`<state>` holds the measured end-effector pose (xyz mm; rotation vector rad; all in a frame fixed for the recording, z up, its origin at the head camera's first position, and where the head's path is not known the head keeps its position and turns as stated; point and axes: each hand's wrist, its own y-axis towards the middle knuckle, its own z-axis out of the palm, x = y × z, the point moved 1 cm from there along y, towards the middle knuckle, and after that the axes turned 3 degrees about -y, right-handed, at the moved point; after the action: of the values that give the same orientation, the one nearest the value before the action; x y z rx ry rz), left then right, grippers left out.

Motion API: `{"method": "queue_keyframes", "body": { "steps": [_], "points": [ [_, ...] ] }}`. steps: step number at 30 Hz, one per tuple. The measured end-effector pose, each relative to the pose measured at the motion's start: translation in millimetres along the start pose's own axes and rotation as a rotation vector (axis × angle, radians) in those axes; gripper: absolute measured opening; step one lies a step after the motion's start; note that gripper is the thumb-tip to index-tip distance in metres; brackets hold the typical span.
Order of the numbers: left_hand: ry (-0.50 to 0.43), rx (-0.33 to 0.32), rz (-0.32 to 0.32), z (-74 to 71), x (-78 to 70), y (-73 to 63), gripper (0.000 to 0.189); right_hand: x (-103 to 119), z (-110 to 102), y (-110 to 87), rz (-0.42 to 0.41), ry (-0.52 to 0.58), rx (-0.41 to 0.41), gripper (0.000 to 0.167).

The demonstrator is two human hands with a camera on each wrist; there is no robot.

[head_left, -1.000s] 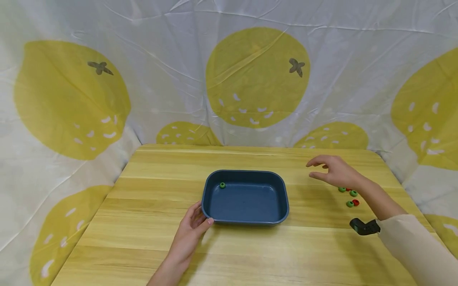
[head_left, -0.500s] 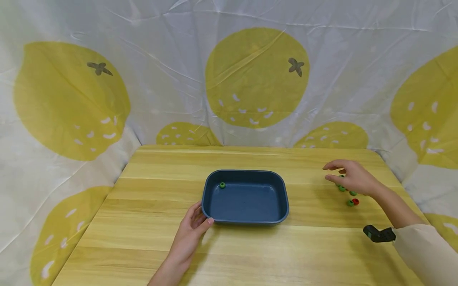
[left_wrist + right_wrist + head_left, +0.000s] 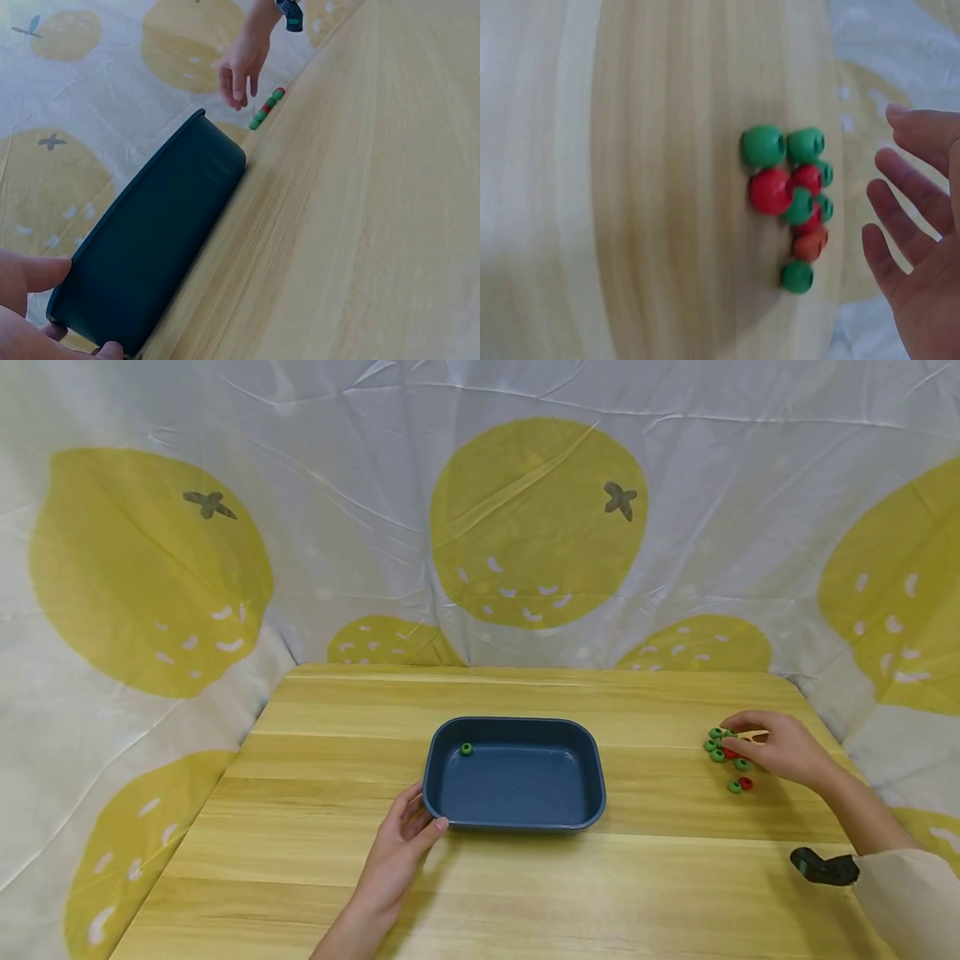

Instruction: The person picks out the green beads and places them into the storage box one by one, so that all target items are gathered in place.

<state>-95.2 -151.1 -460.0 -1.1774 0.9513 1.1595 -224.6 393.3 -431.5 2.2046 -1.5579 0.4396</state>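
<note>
My left hand (image 3: 382, 868) holds the dark blue tray (image 3: 517, 827) at its front left corner, thumb tip on the rim and fingers along the side. Inside the tray, at the back left, lies one green bead (image 3: 467, 749). Over at the right, my right hand (image 3: 787, 750) hovers beside a loose cluster of beads, fingers spread from the thumb with nothing between them. The right wrist view shows this cluster up close: green beads (image 3: 763, 146), red beads (image 3: 771, 191) and an orange-red bead (image 3: 808, 246), round with dark holes.
All of it stands on a wooden table (image 3: 300, 827). Behind and at both sides hangs a white cloth (image 3: 360, 527) with yellow fruit prints. A black strap-like device (image 3: 825, 867) sits by the right sleeve (image 3: 907, 893).
My right hand has moved to the right and down from beside the tray to the beads, uncovering more of them. The left hand and the tray have stayed put.
</note>
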Motion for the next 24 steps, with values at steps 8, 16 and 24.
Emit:
{"method": "queue_keyframes", "body": {
  "steps": [8, 16, 24],
  "points": [
    [0.004, -0.008, 0.004, 0.2, 0.3, 0.7, 0.065, -32, -1, -20.2, 0.078, 0.015, -0.046, 0.027],
    [0.011, -0.010, 0.001, -0.2, -0.7, -1.4, 0.065, -53, 2, -33.7, 0.151, 0.010, -0.057, 0.031],
    [0.015, -0.006, -0.002, 0.2, -1.2, -1.0, 0.065, -63, 7, -45.0, 0.187, -0.035, -0.015, 0.031]
  ]
}}
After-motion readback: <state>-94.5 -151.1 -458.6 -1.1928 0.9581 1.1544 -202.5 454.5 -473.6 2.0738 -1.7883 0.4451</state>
